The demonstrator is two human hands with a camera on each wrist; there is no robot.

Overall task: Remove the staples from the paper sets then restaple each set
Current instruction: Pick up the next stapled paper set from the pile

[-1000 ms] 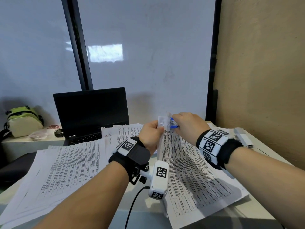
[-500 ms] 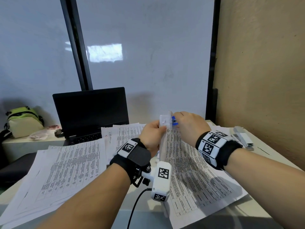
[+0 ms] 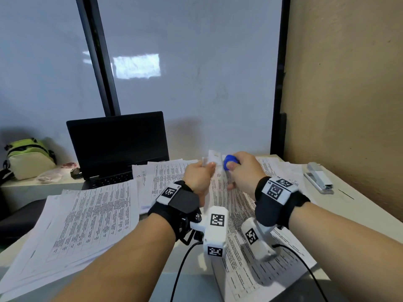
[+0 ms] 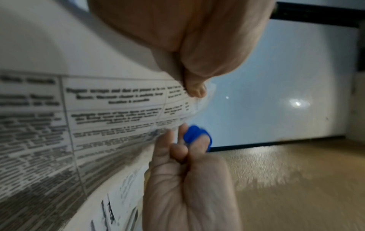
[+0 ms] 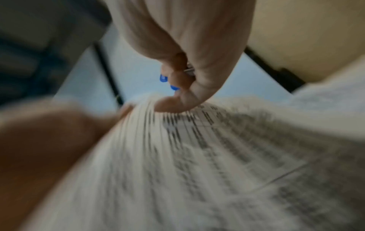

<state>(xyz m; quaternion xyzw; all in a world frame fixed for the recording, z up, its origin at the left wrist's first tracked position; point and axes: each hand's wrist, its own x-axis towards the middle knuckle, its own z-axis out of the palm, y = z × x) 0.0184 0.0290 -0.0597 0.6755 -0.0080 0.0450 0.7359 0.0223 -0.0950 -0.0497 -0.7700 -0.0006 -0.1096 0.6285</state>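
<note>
Paper set (image 3: 237, 216), a printed multi-page sheaf, is being held up by its far corner at about 12 o'clock from the wearer, while its near end is lying on the desk (image 3: 357, 212). That corner is being pinched by the left hand (image 3: 199, 176), thumb over curled fingers. A blue staple remover (image 3: 229, 160) is being gripped by the right hand (image 3: 243, 171), fingers curled round it, just beside the raised corner. Whether a staple is being caught by the remover cannot be told; the wrist views are blurred.

Judged from this, tearing is the main risk: the corner is being held by a small pinch, and a hard or sideways pull by the remover could rip the sheets rather than lift the staple. A freed staple could also be flung and lost among the loose paper stacks (image 3: 72, 219) being spread at 9 to 10 o'clock. Pages could be fanned out of order once unbound.

Room is being limited at 12 o'clock by a glass partition (image 3: 192, 83) and at 3 o'clock by a tan wall (image 3: 349, 105). A grey stapler (image 3: 318, 178) is lying at 2 o'clock, well apart from the hands. An open laptop (image 3: 117, 147) is standing at 11 o'clock. Wrist-camera cables (image 3: 181, 271) are trailing at 6 o'clock and could be snagged.
</note>
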